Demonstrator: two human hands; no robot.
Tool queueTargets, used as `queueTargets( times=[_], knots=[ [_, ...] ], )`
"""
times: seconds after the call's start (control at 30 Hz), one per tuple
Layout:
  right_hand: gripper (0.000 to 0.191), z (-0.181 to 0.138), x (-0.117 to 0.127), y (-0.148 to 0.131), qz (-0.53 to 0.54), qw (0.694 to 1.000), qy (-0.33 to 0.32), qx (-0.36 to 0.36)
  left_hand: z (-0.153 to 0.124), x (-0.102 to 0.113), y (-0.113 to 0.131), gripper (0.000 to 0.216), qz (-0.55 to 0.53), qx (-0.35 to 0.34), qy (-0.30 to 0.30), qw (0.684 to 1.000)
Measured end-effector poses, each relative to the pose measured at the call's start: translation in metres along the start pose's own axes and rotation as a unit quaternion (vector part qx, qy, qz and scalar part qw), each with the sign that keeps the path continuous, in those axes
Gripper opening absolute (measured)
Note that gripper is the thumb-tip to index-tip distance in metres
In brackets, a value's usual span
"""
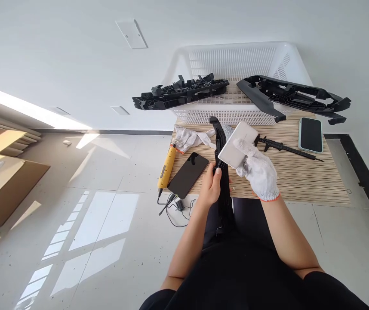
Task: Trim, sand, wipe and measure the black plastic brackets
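My bare left hand [210, 186] is closed around a long black plastic part [223, 172] that stands tilted from my lap up over the low table. My right hand [257, 170], in a white knit glove, is closed on a flat white block [236, 145] pressed against the upper end of that part. A spare white glove [189, 138] lies just beyond the part. A black caliper [284, 147] lies to the right of my gloved hand.
The wood-grain table [303, 181] also carries a yellow electric screwdriver [167, 167], a dark phone [188, 174] and a second phone [310, 134] at the right. A white basket [236, 64] at the back bears two black plastic parts [180, 92] [296, 97]. Cables [174, 206] lie on the floor; cardboard [4, 181] at left.
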State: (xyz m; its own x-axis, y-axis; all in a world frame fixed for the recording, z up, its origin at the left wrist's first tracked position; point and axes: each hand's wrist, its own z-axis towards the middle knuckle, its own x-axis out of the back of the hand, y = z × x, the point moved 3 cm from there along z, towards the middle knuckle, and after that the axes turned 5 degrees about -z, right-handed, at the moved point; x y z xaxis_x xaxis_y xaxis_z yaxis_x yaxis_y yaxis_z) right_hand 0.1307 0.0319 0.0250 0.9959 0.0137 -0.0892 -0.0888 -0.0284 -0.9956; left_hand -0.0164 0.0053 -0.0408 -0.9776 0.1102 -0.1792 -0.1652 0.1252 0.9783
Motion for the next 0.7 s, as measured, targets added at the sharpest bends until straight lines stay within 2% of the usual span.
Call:
queueTargets(
  times=[0.1,0.17,0.23,0.27,0.37,0.4,0.47,0.5,0.6,0.63,0.7],
  knots=[
    [0.032,0.013,-0.007,0.002,-0.076,0.994,0.003,0.079,-0.002,0.003,0.002,0.046,0.103,-0.04,0.055,0.992],
    [0.025,0.02,-0.006,0.002,-0.134,0.975,0.056,0.168,-0.004,0.004,0.004,0.045,0.17,-0.074,0.096,0.978],
    [0.02,0.024,-0.002,0.003,-0.145,0.958,0.117,0.218,-0.005,0.005,0.004,0.042,0.206,-0.095,0.112,0.967],
    [0.019,0.025,-0.002,0.004,-0.141,0.96,0.106,0.219,-0.005,0.005,0.004,0.04,0.215,-0.099,0.11,0.965],
    [0.012,0.024,-0.006,0.004,-0.181,0.958,-0.014,0.222,-0.004,0.005,0.002,0.037,0.229,-0.097,0.096,0.964],
    [0.009,0.023,-0.005,0.003,-0.202,0.951,-0.004,0.234,-0.003,0.005,0.002,0.036,0.229,-0.093,0.093,0.964],
    [0.008,0.019,0.001,0.0,-0.212,0.943,0.08,0.244,-0.002,0.005,0.003,0.036,0.227,-0.087,0.082,0.966],
    [0.009,0.018,0.003,0.0,-0.201,0.946,0.094,0.234,-0.001,0.005,0.003,0.035,0.224,-0.084,0.072,0.968],
    [0.007,0.018,0.001,0.002,-0.199,0.962,-0.003,0.185,-0.001,0.002,0.005,0.034,0.198,-0.06,0.035,0.978],
    [0.006,0.018,0.003,0.002,-0.21,0.96,0.012,0.183,-0.001,0.001,0.005,0.034,0.186,-0.046,0.027,0.981],
    [0.005,0.016,0.013,-0.001,-0.216,0.951,0.118,0.189,-0.002,0.0,0.005,0.034,0.163,-0.023,0.013,0.986]
  ],
)
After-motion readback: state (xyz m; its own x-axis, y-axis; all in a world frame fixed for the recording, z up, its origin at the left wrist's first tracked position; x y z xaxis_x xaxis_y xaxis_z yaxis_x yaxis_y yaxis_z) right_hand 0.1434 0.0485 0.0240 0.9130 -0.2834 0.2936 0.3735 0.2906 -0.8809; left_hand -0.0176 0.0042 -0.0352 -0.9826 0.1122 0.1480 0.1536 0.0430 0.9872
